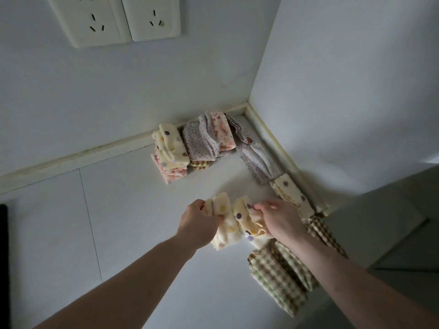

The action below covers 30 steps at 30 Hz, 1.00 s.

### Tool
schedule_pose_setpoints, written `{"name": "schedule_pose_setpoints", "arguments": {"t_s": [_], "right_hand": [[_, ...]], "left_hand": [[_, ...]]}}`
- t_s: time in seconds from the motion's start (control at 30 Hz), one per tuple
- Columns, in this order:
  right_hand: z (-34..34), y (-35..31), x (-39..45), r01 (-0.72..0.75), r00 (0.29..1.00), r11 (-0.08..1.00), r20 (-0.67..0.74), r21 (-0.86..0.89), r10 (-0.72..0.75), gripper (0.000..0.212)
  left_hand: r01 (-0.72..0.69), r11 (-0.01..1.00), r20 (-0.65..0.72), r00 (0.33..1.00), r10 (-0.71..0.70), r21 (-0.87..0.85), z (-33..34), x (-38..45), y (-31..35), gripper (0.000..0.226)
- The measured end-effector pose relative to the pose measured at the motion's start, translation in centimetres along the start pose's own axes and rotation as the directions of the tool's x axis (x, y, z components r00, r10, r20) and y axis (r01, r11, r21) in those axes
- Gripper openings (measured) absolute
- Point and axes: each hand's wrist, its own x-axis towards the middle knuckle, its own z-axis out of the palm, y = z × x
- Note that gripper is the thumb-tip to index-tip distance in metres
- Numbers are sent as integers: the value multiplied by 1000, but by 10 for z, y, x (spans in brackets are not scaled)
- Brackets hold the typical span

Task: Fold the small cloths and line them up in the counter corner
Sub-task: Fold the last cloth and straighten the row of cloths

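Observation:
A cream cloth with coloured dots (231,222) lies bunched on the white counter (133,222) between my hands. My left hand (197,222) pinches its left edge, and my right hand (280,219) grips its right edge. Folded cloths line the corner: a cream dotted one on a pink floral one (171,150), a grey speckled one (199,143), a pink one (221,129) and another grey one (259,160). Along the right wall lies a second cream dotted cloth (292,193).
Green checked cloths (280,274) lie by the counter's right edge, partly under my right forearm. Two white wall sockets (114,17) sit on the back wall above. A cream sealing strip (95,153) runs along both walls. A dark object (3,257) shows at the left border.

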Motion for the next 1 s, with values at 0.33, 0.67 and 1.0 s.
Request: {"name": "schedule_pose_setpoints", "arguments": {"t_s": [0.33,0.67,1.0], "right_hand": [[-25,-32,15,-126,966,990,234,61,108,24],[-57,-131,146,24,999,870,-42,493,-4,16],[-2,-149,215,85,996,996,3,-25,-85,41]], "left_hand": [[23,996,23,1000,-21,-85,1,2,14,26],[-356,935,-70,932,355,2,-35,54,153,34],[-174,863,-63,971,230,474,-67,112,169,49]]}}
